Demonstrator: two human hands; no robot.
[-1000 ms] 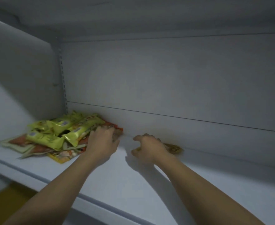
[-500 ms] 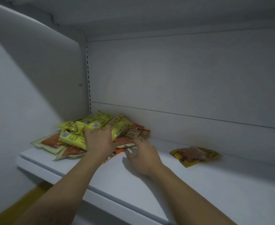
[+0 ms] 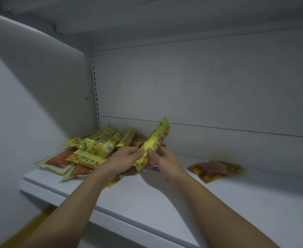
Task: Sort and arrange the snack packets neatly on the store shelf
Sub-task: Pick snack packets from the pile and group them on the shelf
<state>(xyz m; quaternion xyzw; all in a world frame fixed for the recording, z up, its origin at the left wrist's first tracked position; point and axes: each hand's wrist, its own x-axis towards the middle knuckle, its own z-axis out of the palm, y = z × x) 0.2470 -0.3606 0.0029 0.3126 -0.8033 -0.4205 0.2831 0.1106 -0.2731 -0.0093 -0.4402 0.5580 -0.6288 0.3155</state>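
Both hands hold one long yellow snack packet (image 3: 156,140), lifted and tilted up toward the back wall. My left hand (image 3: 123,158) pinches its lower end from the left; my right hand (image 3: 162,157) grips it from the right. A loose pile of yellow packets (image 3: 100,145) lies in the shelf's left back corner, on top of flat orange-red packets (image 3: 57,159). A single yellow-and-brown packet (image 3: 216,168) lies flat on the white shelf (image 3: 165,203), apart from the pile to the right.
The shelf's left side panel (image 3: 39,104) and back wall (image 3: 200,95) close in the corner. A slotted upright strip (image 3: 95,90) runs down the corner. The upper shelf (image 3: 165,15) hangs overhead. A strip of yellow floor (image 3: 21,231) shows below left.
Both hands left the pile and came together, lifting one yellow packet off it. The view shifted left, so the lone packet now lies at the right.
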